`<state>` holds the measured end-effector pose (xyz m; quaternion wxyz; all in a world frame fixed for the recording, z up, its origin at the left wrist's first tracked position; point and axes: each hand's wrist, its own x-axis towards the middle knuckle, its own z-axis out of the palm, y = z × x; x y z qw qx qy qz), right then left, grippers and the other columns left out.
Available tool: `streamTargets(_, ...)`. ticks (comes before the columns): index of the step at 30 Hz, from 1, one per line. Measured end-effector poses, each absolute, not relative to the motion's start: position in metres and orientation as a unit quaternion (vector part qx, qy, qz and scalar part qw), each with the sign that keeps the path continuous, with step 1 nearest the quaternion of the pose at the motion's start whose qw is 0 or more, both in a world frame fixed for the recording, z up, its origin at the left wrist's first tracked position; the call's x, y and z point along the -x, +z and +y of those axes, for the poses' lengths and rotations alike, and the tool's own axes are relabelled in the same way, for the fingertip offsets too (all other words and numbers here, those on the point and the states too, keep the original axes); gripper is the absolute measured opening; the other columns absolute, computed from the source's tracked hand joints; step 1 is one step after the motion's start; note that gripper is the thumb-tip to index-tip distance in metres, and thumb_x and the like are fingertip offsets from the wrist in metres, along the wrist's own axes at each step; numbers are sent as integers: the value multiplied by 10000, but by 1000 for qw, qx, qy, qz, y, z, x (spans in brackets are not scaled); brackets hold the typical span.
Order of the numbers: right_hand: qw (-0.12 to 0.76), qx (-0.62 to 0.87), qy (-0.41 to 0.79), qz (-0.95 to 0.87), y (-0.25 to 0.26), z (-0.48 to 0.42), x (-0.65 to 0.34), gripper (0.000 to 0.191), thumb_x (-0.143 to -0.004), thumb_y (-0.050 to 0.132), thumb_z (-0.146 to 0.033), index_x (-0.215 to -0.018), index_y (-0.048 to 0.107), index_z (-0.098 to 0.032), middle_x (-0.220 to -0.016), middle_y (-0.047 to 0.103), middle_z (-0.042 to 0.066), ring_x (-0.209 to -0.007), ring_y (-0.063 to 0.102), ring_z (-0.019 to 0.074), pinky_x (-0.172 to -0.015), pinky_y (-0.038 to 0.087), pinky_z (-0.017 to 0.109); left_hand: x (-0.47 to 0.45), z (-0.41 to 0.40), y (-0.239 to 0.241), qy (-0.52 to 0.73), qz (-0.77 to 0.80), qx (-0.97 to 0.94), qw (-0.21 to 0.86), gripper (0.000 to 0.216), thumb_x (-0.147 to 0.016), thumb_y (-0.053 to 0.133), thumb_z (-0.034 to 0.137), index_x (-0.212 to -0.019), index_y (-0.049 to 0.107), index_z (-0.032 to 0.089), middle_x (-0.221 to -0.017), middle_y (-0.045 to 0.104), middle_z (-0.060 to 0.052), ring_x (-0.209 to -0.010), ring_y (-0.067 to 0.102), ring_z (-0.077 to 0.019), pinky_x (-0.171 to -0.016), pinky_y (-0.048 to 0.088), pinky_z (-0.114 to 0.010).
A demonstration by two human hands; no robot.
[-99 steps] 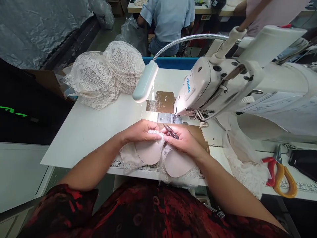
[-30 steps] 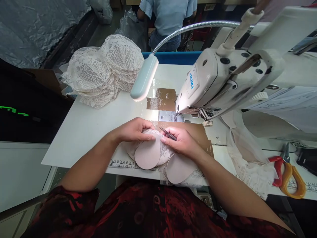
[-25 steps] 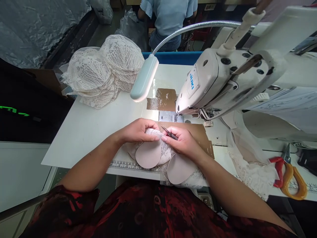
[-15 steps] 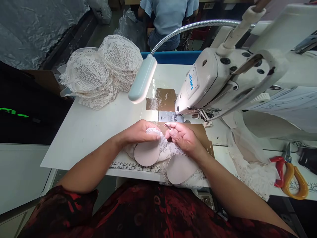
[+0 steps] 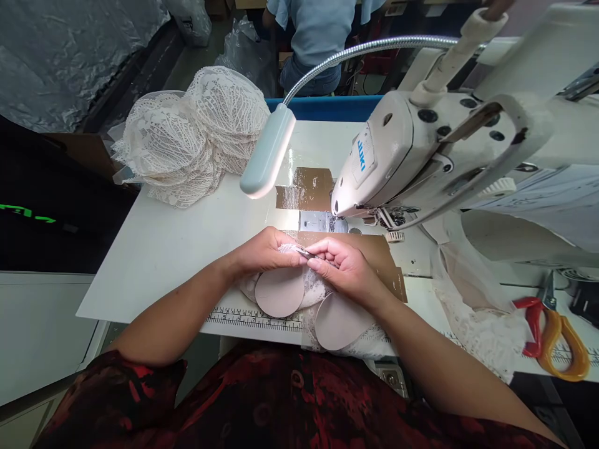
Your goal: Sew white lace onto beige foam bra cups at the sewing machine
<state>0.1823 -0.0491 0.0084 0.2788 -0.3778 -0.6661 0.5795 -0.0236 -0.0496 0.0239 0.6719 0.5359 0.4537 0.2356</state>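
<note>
A lace bra with two pale pink padded cups (image 5: 279, 293) lies at the table's near edge, in front of the sewing machine needle. My left hand (image 5: 262, 251) is closed, pinching the lace at the bra's middle. My right hand (image 5: 344, 267) is curled round small thread snips (image 5: 305, 252), whose metal tip points left onto the lace right beside my left fingers. The second cup (image 5: 339, 323) hangs partly over the table edge below my right wrist.
A white sewing machine (image 5: 421, 156) stands at the right, its gooseneck lamp (image 5: 267, 153) lit over the table (image 5: 163, 243). A stack of lace bra cups (image 5: 196, 134) sits far left. Red and yellow scissors (image 5: 552, 330) and loose lace (image 5: 472, 318) lie right. A person in blue (image 5: 318, 37) sits beyond.
My right hand has turned the snips so the tip now points left onto the lace by my left fingers. The bra has shifted slightly; my left hand keeps its pinch.
</note>
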Motion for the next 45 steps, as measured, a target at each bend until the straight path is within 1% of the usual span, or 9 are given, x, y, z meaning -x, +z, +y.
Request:
streamTargets(9, 272, 359, 614, -649, 7, -46, -187, 194, -820, 611, -336, -916, 621, -167, -783, 639, 18, -667, 576, 113, -601, 465, 257, 26, -50, 25, 207, 450, -533, 686, 333, -713, 745, 411, -714, 666, 87, -624, 488, 10, -586, 424, -85, -521, 318, -208)
streamTargets(18, 257, 348, 625, -649, 10, -47, -180, 210, -796, 618, -346, -920, 592, -178, -788, 676, 40, -697, 620, 143, -608, 485, 277, 22, -51, 21, 172, 421, -555, 697, 375, -736, 716, 397, -591, 522, 112, -565, 339, 48, -527, 307, -58, -472, 225, -201)
streamTargets(26, 265, 402, 593, -646, 11, -42, -181, 226, -806, 601, -403, -831, 584, -179, -663, 591, -7, -571, 529, 115, -520, 411, 249, 20, -50, 24, 161, 432, -568, 682, 334, -738, 711, 395, -619, 582, 111, -557, 452, 31, -520, 400, -74, -467, 304, -199)
streamTargets(30, 196, 452, 570, -657, 31, -39, -214, 312, -822, 580, -468, -993, 567, -207, -619, 523, -46, -490, 424, 97, -469, 334, 235, 31, -50, 27, 150, 411, -611, 660, 346, -759, 699, 412, -964, 697, 134, -879, 661, -55, -777, 590, -156, -657, 453, -237)
streamTargets(35, 79, 534, 439, -718, 36, -68, -273, 376, -751, 652, -512, -1001, 647, -231, -624, 531, -24, -571, 488, 159, -524, 379, 269, 58, -55, 29, 176, 434, -669, 577, 567, -713, 732, 364, -1231, 585, 188, -1280, 567, -96, -1144, 534, -249, -911, 425, -303)
streamTargets(37, 67, 538, 431, -722, 31, -86, -282, 347, -737, 654, -519, -935, 670, -234, -627, 552, -15, -582, 501, 176, -538, 394, 283, 62, -58, 29, 179, 464, -676, 544, 508, -697, 722, 334, -1162, 606, 168, -1180, 614, -84, -1065, 565, -247, -836, 440, -288)
streamTargets(40, 123, 530, 438, -716, 27, -106, -274, 319, -786, 573, -526, -697, 627, -225, -639, 560, 2, -622, 529, 197, -561, 416, 288, 55, -63, 34, 134, 479, -712, 495, 170, -678, 674, 286, -763, 602, 157, -738, 585, 11, -698, 539, -159, -569, 362, -224)
streamTargets(43, 216, 540, 399, -709, 36, -112, -254, 321, -813, 536, -528, -718, 620, -233, -713, 602, 24, -731, 581, 233, -664, 459, 310, 48, -71, 45, 94, 474, -755, 444, 295, -669, 608, 246, -536, 354, 175, -521, 315, 47, -506, 321, -98, -470, 200, -244)
streamTargets(45, 254, 533, 393, -705, 44, -109, -241, 297, -837, 513, -514, -832, 635, -242, -681, 610, 24, -763, 600, 246, -764, 468, 342, 53, -79, 56, 103, 477, -774, 404, 274, -672, 572, 229, -546, 334, 176, -539, 327, 39, -519, 326, -105, -483, 203, -252)
